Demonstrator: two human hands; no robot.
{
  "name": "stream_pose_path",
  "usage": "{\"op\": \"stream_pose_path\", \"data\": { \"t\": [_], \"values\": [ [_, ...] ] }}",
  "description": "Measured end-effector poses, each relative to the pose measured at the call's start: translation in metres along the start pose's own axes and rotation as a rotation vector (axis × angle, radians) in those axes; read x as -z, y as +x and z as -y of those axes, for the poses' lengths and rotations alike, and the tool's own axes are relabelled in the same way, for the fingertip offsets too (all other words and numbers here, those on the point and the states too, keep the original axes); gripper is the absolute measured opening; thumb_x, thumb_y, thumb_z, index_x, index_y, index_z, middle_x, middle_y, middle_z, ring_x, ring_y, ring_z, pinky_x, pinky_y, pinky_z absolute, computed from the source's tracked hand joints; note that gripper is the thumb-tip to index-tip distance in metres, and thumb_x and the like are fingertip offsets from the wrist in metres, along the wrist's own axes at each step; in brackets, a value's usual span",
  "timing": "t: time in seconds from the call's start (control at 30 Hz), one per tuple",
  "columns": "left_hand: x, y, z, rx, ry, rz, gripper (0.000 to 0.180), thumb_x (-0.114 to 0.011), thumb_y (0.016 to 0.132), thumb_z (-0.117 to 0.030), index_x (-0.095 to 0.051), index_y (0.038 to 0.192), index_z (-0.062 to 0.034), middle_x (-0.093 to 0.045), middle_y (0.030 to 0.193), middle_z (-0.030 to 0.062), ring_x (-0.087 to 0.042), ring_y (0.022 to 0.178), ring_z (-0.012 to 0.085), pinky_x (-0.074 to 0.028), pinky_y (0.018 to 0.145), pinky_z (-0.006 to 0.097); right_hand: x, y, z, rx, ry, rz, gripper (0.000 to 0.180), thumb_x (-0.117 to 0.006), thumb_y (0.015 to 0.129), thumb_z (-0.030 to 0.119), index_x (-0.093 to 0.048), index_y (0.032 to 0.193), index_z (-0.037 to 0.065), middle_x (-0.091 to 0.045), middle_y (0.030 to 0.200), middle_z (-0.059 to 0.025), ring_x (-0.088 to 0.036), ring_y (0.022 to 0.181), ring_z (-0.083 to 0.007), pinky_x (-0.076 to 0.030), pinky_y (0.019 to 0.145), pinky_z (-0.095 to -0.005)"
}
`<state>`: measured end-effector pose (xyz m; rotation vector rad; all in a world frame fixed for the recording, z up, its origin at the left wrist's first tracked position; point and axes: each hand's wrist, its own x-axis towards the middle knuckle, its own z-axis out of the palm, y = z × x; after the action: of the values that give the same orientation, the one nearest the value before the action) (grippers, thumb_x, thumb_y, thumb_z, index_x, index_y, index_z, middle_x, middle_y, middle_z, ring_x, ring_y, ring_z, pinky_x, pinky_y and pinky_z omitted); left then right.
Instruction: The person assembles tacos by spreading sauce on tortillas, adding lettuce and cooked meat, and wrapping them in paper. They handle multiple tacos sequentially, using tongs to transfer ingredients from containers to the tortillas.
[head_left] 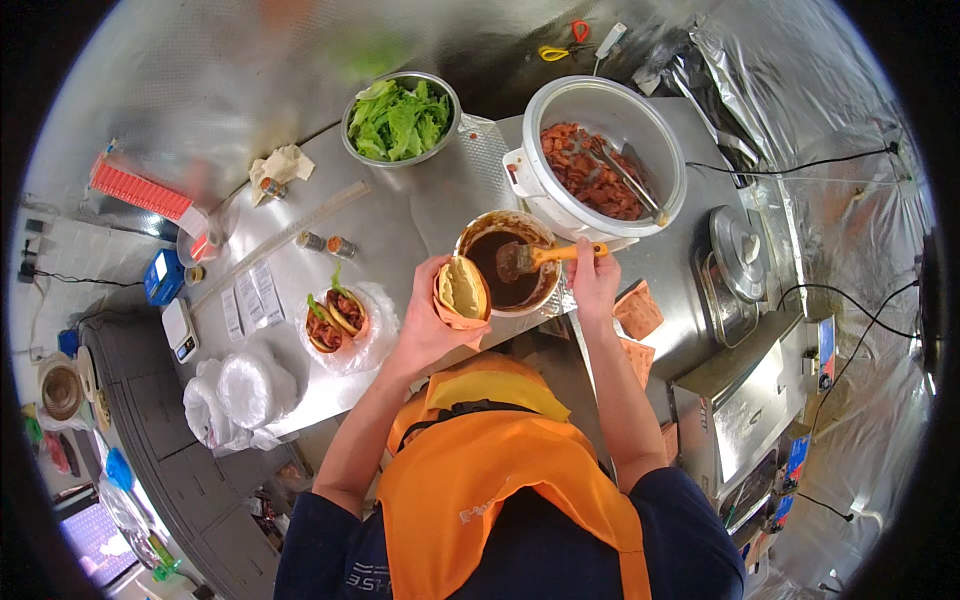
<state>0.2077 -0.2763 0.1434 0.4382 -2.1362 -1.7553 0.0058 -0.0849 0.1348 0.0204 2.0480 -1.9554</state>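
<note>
My left hand [424, 328] is closed round a split flatbread [464, 287] in a brown paper sleeve [456, 321], its pale opening facing up. Beside it stands a pot of dark brown sauce [495, 290]. My right hand [593, 277] grips the orange handle of a basting brush [560, 252]. The brush's sauce-coated head lies over the pot, close to the bread but apart from it. To the left, filled flatbreads [340, 318] with meat and lettuce rest on clear plastic.
A steel bowl of lettuce [400, 120] stands at the back. A white tub [672, 180] of chopped meat with tongs is behind the pot. Two spice shakers [326, 243], paper slips [251, 296] and plastic bags [240, 392] lie left. Paper sleeves [637, 312] and a lidded steel container [738, 270] sit right.
</note>
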Motion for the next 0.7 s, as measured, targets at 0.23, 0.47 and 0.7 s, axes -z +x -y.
{"op": "stream_pose_path", "data": {
  "t": [0.23,0.47,0.7],
  "values": [
    [0.005,0.008,-0.01,0.049,0.135,-0.012,0.108,-0.102,0.064,-0.016,-0.038,0.151,-0.0035,-0.058,0.139,0.012,-0.06,0.128,0.022,-0.05,0.111,0.036,0.009,-0.001,-0.002,-0.002,0.015,-0.048,0.036,-0.064,0.108,0.033,-0.062,0.083,0.007,-0.058,0.065,0.0004,-0.05,0.052,-0.006,-0.04,0.046,-0.0235],
    [0.004,0.012,-0.014,0.028,0.174,-0.005,0.11,-0.102,0.064,-0.016,-0.037,0.152,-0.0027,-0.057,0.142,0.0123,-0.06,0.13,0.0229,-0.05,0.112,0.037,0.005,0.004,-0.012,0.037,-0.143,0.039,0.03,-0.063,0.108,0.028,-0.066,0.096,0.001,-0.063,0.069,0.0001,-0.057,0.059,-0.0079,-0.046,0.054,-0.0245],
    [-0.011,0.006,-0.023,0.097,-0.084,0.01,0.116,-0.101,0.065,-0.01,-0.031,0.157,-0.0005,-0.054,0.145,0.0144,-0.057,0.134,0.024,-0.048,0.114,0.038,0.092,0.015,-0.048,0.181,-0.997,-0.039,0.06,-0.081,0.092,0.034,-0.06,0.134,-0.003,-0.072,0.113,-0.0183,-0.071,0.106,-0.0334,-0.058,0.084,-0.0442]
  ]
}}
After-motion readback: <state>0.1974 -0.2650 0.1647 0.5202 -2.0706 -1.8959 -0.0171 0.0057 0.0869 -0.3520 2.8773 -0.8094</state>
